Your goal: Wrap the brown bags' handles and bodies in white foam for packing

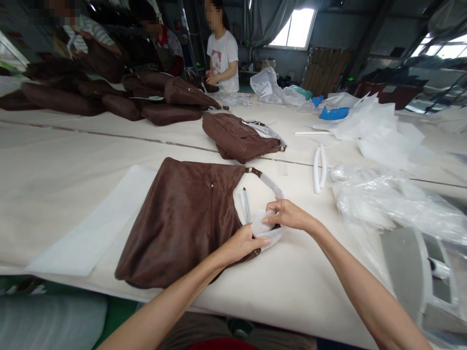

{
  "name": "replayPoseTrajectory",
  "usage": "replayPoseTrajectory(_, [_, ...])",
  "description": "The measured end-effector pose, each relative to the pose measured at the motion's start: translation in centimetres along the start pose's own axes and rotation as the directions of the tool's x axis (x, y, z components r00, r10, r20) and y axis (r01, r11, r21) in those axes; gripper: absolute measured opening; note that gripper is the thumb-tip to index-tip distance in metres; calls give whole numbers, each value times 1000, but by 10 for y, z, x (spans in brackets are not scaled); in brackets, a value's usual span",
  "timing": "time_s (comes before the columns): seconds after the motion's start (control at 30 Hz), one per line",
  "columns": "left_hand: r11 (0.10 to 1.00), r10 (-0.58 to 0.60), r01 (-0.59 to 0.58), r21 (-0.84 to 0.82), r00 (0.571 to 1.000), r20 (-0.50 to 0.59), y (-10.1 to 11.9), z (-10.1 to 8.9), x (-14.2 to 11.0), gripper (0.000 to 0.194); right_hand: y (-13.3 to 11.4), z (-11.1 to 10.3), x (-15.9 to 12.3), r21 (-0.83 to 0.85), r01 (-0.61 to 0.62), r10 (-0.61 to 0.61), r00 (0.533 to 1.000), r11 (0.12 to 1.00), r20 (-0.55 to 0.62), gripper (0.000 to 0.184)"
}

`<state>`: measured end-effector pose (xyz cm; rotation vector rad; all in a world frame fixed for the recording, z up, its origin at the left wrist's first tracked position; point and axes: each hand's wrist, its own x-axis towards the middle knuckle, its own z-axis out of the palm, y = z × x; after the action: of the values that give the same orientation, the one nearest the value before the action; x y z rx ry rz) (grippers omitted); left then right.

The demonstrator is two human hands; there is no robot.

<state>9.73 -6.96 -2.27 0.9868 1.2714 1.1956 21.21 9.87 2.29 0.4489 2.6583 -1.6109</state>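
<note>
Bag (pixel 182 218), L fingers (pixel 262 242), R fingers (pixel 276 206), pinching wrap (pixel 259 227)

Bright window (pixel 295 29), dark wall (pixel 337 33), green floor (pixel 117 313), pale table (pixel 73 150)

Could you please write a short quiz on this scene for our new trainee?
1. True or false: only the right hand touches the white wrapping; the left hand is well away from it.

2. Multiple choice: what colour is the bag nearest the person?
A. Blue
B. Brown
C. White

3. Fill in the blank: the crumpled clear plastic lies on the table to the ____ of the right hand.

Key: 1. False, both hands are on it. 2. B. 3. Right.
</note>
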Motion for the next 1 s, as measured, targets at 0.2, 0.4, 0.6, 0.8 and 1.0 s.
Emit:
replayPoseTrajectory(0.2, [994, -81, 83, -77, 996, 32, 6, 1, 0, 48, -12, 17, 1, 261, 24, 24, 984, 965, -177, 41])
replayPoseTrajectory(0.4, [985, -94, 110, -131, 988, 120, 16, -7, -6, 45, -14, -10, -2, 208, -69, 49, 994, 976, 102, 36])
replayPoseTrajectory(0.6, [977, -108, 145, -154, 969, 224, 18, -17, -14, 42, -7, -22, -5, 148, -149, 67, 889, 978, 453, 43])
replayPoseTrajectory(0.8, [968, -137, 180, -175, 964, 230, 28, -23, -23, 38, -4, 3, -10, 335, -213, 49, 898, 918, 437, 41])
replayPoseTrajectory(1.0, [963, -75, 116, -243, 983, 170, 37, -23, -33, 35, -4, 14, -24, 362, -134, 11, 947, 923, 322, 43])
